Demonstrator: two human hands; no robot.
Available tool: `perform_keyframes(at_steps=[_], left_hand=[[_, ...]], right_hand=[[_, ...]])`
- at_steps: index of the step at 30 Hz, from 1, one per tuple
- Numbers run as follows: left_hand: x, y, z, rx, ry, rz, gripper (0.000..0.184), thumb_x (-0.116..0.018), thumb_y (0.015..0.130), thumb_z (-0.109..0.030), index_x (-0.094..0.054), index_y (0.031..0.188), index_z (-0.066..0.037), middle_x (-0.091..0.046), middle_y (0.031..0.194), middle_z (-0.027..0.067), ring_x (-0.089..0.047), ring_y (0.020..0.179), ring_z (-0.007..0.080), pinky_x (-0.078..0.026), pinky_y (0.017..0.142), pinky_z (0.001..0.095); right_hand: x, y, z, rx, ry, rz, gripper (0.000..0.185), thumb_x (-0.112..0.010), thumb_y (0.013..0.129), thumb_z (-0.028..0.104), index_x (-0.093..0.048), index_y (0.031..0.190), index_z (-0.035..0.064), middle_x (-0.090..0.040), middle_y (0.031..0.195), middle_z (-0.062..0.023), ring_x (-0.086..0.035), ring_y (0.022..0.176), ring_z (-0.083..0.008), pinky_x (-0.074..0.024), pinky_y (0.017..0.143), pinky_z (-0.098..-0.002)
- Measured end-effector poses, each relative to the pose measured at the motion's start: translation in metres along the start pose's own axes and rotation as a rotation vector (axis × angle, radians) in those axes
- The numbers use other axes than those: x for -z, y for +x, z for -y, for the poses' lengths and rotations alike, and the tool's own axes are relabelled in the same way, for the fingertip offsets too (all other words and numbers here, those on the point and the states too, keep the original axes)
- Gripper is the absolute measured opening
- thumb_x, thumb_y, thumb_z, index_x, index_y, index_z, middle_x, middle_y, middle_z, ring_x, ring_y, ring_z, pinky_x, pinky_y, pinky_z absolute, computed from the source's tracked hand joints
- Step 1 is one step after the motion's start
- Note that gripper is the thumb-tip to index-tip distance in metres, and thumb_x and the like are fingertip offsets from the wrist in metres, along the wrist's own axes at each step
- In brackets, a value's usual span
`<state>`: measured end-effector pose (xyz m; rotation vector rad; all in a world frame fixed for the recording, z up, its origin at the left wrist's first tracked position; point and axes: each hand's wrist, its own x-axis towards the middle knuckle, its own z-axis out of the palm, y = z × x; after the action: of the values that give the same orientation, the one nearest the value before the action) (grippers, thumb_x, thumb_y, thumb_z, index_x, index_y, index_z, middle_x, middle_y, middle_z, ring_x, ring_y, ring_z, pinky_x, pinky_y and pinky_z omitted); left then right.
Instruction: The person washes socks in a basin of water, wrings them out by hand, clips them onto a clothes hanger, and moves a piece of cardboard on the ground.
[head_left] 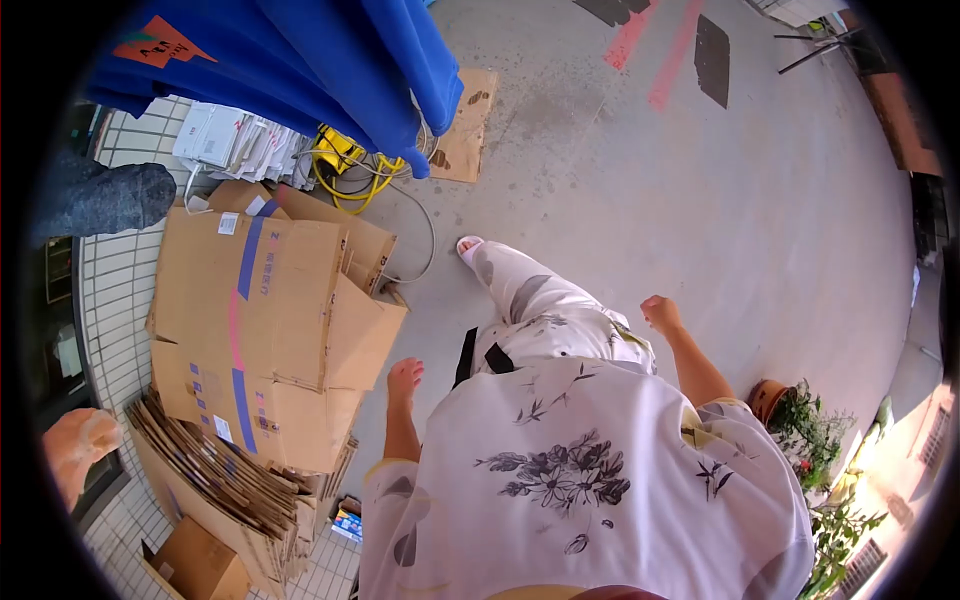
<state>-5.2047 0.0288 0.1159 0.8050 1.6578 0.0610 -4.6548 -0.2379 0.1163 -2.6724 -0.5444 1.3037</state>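
My left hand (405,377) hangs beside my body, close to the stacked cardboard (285,290), without touching it. Its fingers are slightly bent and apart, and nothing shows in them. On the other side, my right hand (660,312) is away from the body over the grey floor (570,200). The fingers there are curled in, with no object visible. Between the hands are my white trousers (535,290) and a white top with a dark flower print (560,475). One foot (467,246) in a light sandal is forward on the floor.
Blue clothing (310,60) hangs at the upper left, above papers (260,150) and a yellow cable (375,185). Flattened boxes (215,470) lean at the tiled wall (120,290). A separate hand or arm part (82,450) shows at the left edge. Potted plants (805,420) stand right.
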Motion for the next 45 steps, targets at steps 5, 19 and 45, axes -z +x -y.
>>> perform_keyframes(at_steps=[5,19,45], left_hand=[[-0.046,-0.052,0.006,0.025,0.263,0.215,0.032,-0.062,0.088,-0.03,-0.066,0.107,-0.005,-0.069,0.105,0.0078,-0.065,0.096,0.0187,-0.048,0.08,0.0337],[-0.102,-0.044,0.096,0.29,0.223,-0.05,0.046,-0.055,0.091,-0.041,-0.055,0.125,-0.011,-0.062,0.125,0.0058,-0.053,0.12,0.0189,-0.034,0.099,0.0454],[-0.306,0.013,-0.056,-0.052,0.296,-0.028,0.037,-0.063,0.084,-0.032,-0.07,0.102,-0.001,-0.071,0.1,0.0137,-0.066,0.096,0.0245,-0.049,0.085,0.0339]], right_hand=[[-0.018,-0.058,-0.03,0.178,0.039,0.218,0.018,-0.065,0.081,0.021,-0.071,0.09,0.0067,-0.072,0.082,-0.0101,-0.069,0.074,-0.0215,-0.0547,0.067,-0.0334],[0.0,0.014,-0.212,-0.049,0.275,0.188,0.018,-0.063,0.085,0.019,-0.07,0.091,0.0036,-0.07,0.076,-0.0087,-0.067,0.064,-0.0159,-0.0539,0.057,-0.0298],[0.17,0.17,0.109,0.101,0.587,0.351,0.02,-0.057,0.095,0.022,-0.065,0.105,0.0062,-0.067,0.091,-0.0046,-0.065,0.078,-0.013,-0.048,0.065,-0.0249]])
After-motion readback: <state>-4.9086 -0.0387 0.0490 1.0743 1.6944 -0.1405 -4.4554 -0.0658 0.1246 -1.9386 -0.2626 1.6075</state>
